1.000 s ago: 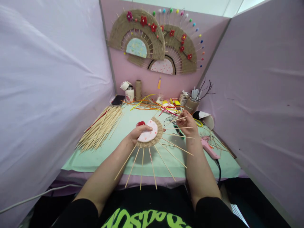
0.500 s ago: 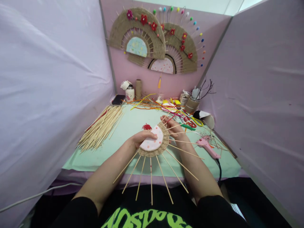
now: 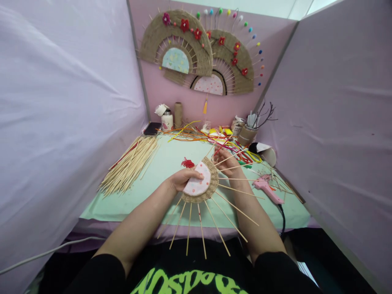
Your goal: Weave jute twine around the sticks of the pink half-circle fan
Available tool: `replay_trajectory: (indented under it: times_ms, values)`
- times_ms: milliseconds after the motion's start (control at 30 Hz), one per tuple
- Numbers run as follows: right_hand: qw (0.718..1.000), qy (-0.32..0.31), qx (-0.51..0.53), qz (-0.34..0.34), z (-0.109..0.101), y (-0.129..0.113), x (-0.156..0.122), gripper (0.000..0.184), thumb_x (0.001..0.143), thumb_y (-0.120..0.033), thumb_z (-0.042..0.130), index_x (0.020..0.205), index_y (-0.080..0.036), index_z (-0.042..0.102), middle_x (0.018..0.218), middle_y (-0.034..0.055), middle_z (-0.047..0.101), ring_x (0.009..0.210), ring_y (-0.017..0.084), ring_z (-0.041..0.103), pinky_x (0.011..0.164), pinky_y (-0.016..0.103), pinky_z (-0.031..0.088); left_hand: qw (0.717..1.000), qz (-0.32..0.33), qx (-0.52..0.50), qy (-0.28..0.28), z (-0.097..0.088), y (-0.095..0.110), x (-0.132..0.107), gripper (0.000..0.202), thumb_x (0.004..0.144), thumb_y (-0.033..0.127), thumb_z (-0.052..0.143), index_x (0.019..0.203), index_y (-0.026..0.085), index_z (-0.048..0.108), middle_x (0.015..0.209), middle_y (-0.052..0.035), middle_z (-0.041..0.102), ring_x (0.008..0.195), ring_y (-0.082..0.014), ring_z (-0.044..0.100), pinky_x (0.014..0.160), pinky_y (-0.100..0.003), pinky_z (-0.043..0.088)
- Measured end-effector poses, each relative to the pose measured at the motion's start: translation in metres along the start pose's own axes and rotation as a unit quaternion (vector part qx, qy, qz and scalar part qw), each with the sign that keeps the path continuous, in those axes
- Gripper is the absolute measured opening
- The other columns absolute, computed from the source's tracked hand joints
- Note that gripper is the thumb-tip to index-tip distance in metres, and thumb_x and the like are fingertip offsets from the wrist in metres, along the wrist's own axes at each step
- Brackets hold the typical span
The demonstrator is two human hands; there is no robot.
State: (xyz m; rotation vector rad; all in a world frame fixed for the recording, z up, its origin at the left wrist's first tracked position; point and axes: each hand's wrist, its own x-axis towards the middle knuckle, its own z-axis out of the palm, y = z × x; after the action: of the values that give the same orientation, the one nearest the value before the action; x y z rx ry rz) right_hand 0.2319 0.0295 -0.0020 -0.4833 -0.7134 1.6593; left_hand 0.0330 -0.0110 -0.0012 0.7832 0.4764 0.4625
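Observation:
A small half-round fan with a white, pink-dotted centre [image 3: 196,185], a woven straw-coloured rim [image 3: 211,192] and thin sticks [image 3: 220,228] spreading outward is gripped in my left hand [image 3: 183,178]. The left thumb lies across the dotted face, with the other fingers hidden behind. My right hand [image 3: 226,160] is at the fan's far right edge among the sticks, its fingers drawn together. What they pinch is too small to make out; a reddish stick passes close by them. Just beyond my left hand lies a tangle of red thread [image 3: 188,163].
A heap of loose sticks [image 3: 130,165] lies at left. At right are a pink glue gun [image 3: 268,190] and scissors with yellow handles [image 3: 254,156]. Coloured pipe cleaners [image 3: 183,132], a phone [image 3: 152,128] and a jar [image 3: 167,120] line the back. Large fans [image 3: 150,38] hang on the wall.
The fan has turned slightly, its lower sticks swinging right. My right hand has shifted a little right, its fingers drawing closer together. The red thread tangle has moved slightly left and changed shape.

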Motion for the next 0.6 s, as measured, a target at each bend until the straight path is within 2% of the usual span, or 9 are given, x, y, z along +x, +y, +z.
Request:
replay_trajectory:
  times_ms: [100, 200, 300, 467, 600]
  values:
    - [0.999, -0.006, 0.045, 0.028, -0.006, -0.010, -0.002, 0.014, 0.076, -0.016, 0.070, 0.083, -0.021, 0.059, 0.066, -0.0085, 0.064, 0.047, 0.000, 0.054, 0.046, 0.010, 0.048, 0.999, 0.018, -0.008, -0.029, 0.002, 0.001, 0.000, 0.020, 0.061, 0.005, 0.066, 0.081, 0.009, 0.067, 0.067, -0.0087, 0.071, 0.057, -0.0167, 0.067, 0.058, -0.023, 0.053]
    - [0.996, -0.007, 0.089, 0.014, -0.013, -0.023, -0.006, 0.010, 0.079, -0.017, 0.066, 0.084, -0.021, 0.059, 0.060, -0.0096, 0.060, 0.044, 0.000, 0.050, 0.044, 0.010, 0.045, 0.998, 0.035, -0.019, -0.051, 0.004, 0.001, 0.001, 0.026, 0.062, 0.005, 0.065, 0.087, 0.010, 0.067, 0.069, -0.0083, 0.072, 0.061, -0.0175, 0.068, 0.062, -0.025, 0.053]
    - [0.995, -0.014, 0.092, -0.042, -0.018, -0.033, -0.010, 0.007, 0.080, -0.019, 0.065, 0.083, -0.023, 0.060, 0.060, -0.0098, 0.059, 0.046, 0.001, 0.049, 0.046, 0.011, 0.045, 0.999, 0.022, -0.023, -0.037, 0.002, 0.001, 0.002, 0.033, 0.062, 0.003, 0.064, 0.094, 0.010, 0.066, 0.073, -0.0083, 0.073, 0.062, -0.0180, 0.069, 0.062, -0.026, 0.054]
    - [0.988, -0.023, 0.053, -0.145, -0.014, -0.042, -0.020, 0.008, 0.082, -0.020, 0.062, 0.081, -0.028, 0.064, 0.076, -0.0092, 0.068, 0.045, 0.002, 0.044, 0.044, 0.013, 0.044, 0.999, -0.029, -0.009, -0.019, -0.004, -0.004, 0.006, 0.020, 0.064, 0.004, 0.064, 0.084, 0.007, 0.066, 0.069, -0.0097, 0.072, 0.059, -0.0181, 0.068, 0.060, -0.026, 0.054]
    - [0.978, 0.001, 0.009, -0.207, -0.012, -0.043, -0.023, 0.017, 0.085, -0.020, 0.056, 0.082, -0.032, 0.067, 0.087, -0.0084, 0.071, 0.045, 0.004, 0.040, 0.043, 0.015, 0.044, 0.997, -0.074, 0.004, -0.002, -0.005, -0.008, 0.007, 0.015, 0.066, 0.004, 0.063, 0.080, 0.006, 0.066, 0.068, -0.0097, 0.072, 0.057, -0.0168, 0.068, 0.058, -0.025, 0.054]
